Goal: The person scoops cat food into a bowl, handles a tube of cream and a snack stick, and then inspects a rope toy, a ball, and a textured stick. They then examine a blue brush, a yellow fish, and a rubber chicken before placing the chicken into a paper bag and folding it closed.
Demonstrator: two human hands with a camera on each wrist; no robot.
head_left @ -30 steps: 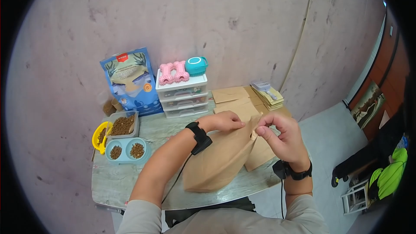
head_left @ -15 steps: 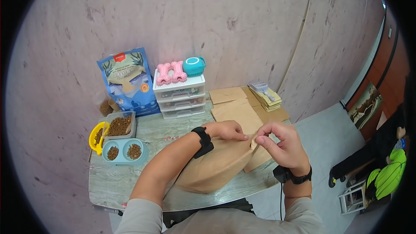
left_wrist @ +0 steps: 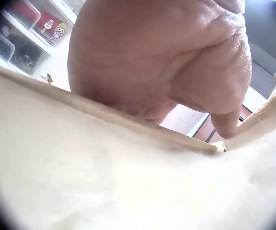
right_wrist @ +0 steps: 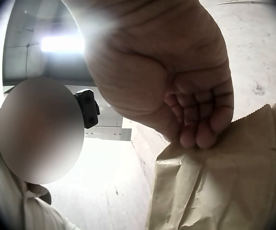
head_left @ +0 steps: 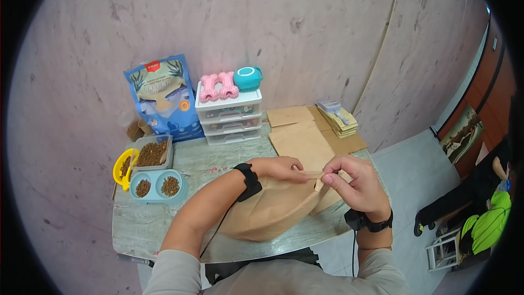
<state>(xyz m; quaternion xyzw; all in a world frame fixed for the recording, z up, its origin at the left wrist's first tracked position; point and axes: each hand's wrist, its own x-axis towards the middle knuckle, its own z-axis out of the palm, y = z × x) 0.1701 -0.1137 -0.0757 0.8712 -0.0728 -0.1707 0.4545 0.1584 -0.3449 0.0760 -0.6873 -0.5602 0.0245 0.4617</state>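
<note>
A brown paper bag [head_left: 267, 213] hangs slantwise between my two hands over the front of the table. My right hand [head_left: 357, 183] pinches a folded corner of its mouth between thumb and curled fingers; the right wrist view has those fingertips on the creased paper [right_wrist: 214, 187], near a zigzag-cut edge. At the far side of the mouth, my left hand [head_left: 281, 168] grips the rim, bent at the wrist. In the left wrist view this hand [left_wrist: 152, 57] reaches over the paper edge, which hides part of the fingers.
More flat brown paper bags [head_left: 300, 145] lie behind my hands, near a grey slotted scoop [head_left: 330, 108] on yellowish packets. Left stand a drawer unit [head_left: 229, 114], a blue food bag [head_left: 164, 98], a kibble tub [head_left: 172, 155] and a double bowl [head_left: 158, 186]. Another person stands far right.
My left hand has come down and nearer to me along the bag's mouth. The bag has sagged lower and spread wider, while the right hand keeps its pinch on the corner.
</note>
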